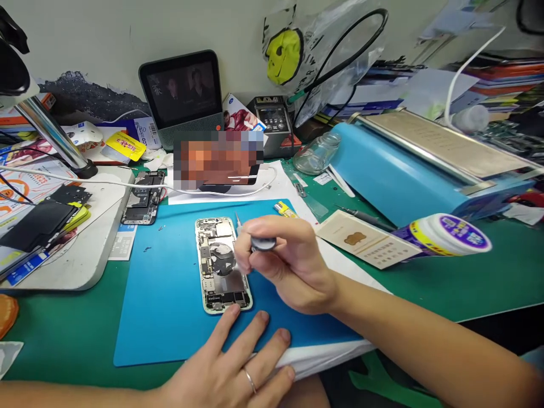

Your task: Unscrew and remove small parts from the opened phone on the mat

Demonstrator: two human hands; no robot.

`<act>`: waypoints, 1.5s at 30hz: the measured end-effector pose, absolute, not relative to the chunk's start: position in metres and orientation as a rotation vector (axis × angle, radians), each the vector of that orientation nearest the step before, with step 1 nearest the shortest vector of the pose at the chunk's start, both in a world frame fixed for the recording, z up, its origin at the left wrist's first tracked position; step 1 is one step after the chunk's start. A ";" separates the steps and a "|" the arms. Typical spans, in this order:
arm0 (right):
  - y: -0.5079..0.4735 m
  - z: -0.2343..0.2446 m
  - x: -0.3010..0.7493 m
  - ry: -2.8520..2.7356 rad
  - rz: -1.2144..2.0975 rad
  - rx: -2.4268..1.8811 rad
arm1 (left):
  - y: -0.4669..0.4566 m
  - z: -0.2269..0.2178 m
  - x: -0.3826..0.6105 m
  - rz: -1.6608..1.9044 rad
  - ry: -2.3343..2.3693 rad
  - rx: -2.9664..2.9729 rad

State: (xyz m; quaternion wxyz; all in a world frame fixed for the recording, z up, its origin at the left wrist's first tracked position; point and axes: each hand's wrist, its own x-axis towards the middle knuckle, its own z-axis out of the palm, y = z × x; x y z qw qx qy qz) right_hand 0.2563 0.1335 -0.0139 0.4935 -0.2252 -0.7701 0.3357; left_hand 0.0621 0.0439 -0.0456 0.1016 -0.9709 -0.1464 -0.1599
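An opened phone body point(225, 266) lies on the blue mat point(157, 306), its circuit boards and inner parts exposed. Above its right side, my right hand point(293, 260) is closed around a screwdriver point(263, 243); the dark round cap faces me and the thin shaft shows beyond my fingers at the phone's upper right. Whether the tip touches the phone, I cannot tell. My left hand point(238, 362) rests with fingers spread across the mat's front edge, the index fingertip at the phone's bottom end. On one of its fingers is a ring.
A second opened phone point(143, 198) lies left of the mat. Behind stand a propped phone with a blurred screen, a smart display point(182, 90) and a glass jar point(317, 153). To the right are a card point(368, 239), a white-lidded bottle point(450, 233) and a blue film roll point(382, 170).
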 end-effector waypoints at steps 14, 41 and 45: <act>0.115 -0.009 0.244 -1.831 0.853 -0.331 | 0.038 -0.034 0.058 -0.235 -0.448 -3.036; 0.114 -0.019 0.241 -1.836 0.851 -0.400 | 0.034 -0.041 0.059 -0.245 -0.489 -3.000; 0.113 -0.022 0.239 -1.813 0.791 -0.342 | 0.032 -0.040 0.060 -0.224 -0.502 -3.003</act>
